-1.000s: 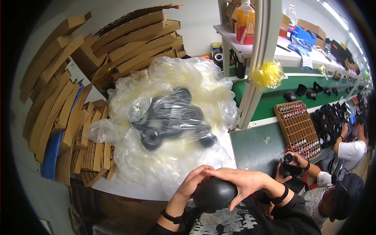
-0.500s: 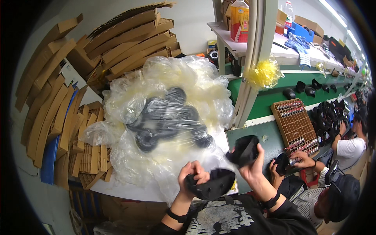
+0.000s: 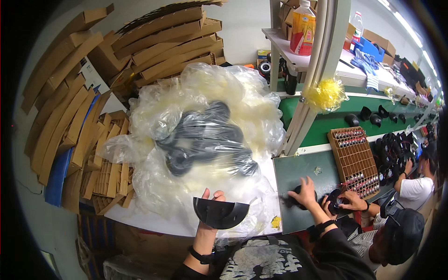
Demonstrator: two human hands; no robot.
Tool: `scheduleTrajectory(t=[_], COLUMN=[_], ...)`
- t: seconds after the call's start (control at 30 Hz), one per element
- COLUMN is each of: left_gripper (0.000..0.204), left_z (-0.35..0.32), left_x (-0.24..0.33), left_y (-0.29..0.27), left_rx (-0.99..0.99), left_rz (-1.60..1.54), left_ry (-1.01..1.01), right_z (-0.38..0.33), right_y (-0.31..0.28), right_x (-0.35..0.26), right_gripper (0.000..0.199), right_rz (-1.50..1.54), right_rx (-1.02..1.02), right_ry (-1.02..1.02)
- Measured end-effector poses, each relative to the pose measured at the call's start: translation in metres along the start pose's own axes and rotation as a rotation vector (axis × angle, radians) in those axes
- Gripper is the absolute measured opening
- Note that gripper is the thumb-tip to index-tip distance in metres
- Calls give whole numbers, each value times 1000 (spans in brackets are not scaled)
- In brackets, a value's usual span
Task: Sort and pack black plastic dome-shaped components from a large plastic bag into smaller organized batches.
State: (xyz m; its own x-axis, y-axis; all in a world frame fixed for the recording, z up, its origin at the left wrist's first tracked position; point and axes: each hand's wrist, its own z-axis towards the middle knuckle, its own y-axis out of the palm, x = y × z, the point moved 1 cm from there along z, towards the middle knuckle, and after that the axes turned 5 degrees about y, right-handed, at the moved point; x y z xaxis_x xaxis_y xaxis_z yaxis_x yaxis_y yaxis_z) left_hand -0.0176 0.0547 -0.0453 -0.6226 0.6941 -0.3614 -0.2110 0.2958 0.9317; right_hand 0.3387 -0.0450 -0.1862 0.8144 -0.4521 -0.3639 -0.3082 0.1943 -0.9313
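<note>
In my left hand (image 3: pixel 208 196), a black half-round plastic shell (image 3: pixel 221 213) is gripped above the front edge of the white table. Its curved side hangs downward and a rib shows inside it. My right hand (image 3: pixel 306 193) lies over another black shell (image 3: pixel 295 199) on the dark green mat, its fingers spread and stretched out. That shell is partly hidden under the hand. Beyond my left hand, dark rounded parts (image 3: pixel 205 140) lie under clear plastic film on the table.
Crumpled clear plastic bags (image 3: pixel 252 98) surround the wrapped parts. A cardboard divider tray (image 3: pixel 352 158) of small metal parts stands on the mat. At the right, a co-worker's hand (image 3: pixel 353 201) works on a black part. A metal post (image 3: pixel 317 79) rises behind; flattened cartons (image 3: pixel 60 135) stack at left.
My right hand has lowered its shell from mid-air to the green mat and spread its fingers. My left hand has moved slightly left and turned its shell, so its inside shows.
</note>
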Motion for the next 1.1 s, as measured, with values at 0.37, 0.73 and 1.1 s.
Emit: scheduleTrajectory(t=[0.37, 0.73, 1.1], left_gripper=[41, 40, 30], left_z=[-4, -136, -50], left_x=[16, 131, 25], left_y=[11, 6, -25], left_rx=[-76, 7, 494], left_rz=[113, 830, 644], left_ry=[42, 928, 451], right_z=[-37, 137, 80], right_y=[-177, -299, -235], right_x=[-216, -113, -144], right_gripper=[18, 40, 89], right_rz=[775, 523, 370], right_rx=[-334, 745, 896], right_ry=[-665, -269, -640])
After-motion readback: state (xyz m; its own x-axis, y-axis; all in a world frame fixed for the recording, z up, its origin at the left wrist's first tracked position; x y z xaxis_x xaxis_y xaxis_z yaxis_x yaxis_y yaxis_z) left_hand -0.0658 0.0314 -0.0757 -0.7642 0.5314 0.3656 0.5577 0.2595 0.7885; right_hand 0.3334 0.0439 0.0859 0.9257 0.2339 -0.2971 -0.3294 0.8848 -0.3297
